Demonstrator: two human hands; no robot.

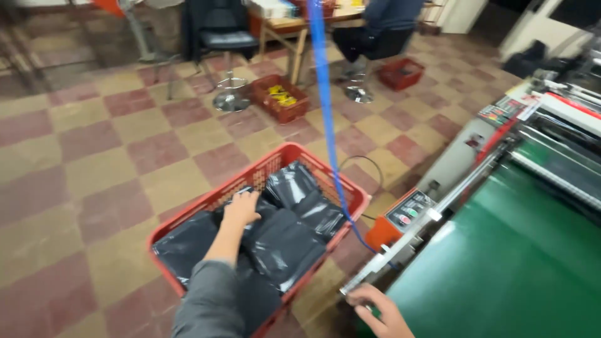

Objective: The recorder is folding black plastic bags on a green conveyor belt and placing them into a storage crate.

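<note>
Your left hand (241, 209) is pressing flat, fingers spread and gripping nothing, on the black plastic bags (285, 235) that are filling the big red crate (325, 172) on the tiled floor. Your right hand (379, 310) is resting loosely curled at the green machine table's (513, 269) edge, grasping nothing. A smaller red basket (294, 109) is holding yellow items farther off.

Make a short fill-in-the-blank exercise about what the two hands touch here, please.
1. The left hand rests on the black bags inside a ____ crate.
2. The right hand touches the edge of a machine with a ____ surface.
3. A ____ hose hangs down past the crate.

Missing words: red; green; blue
</note>
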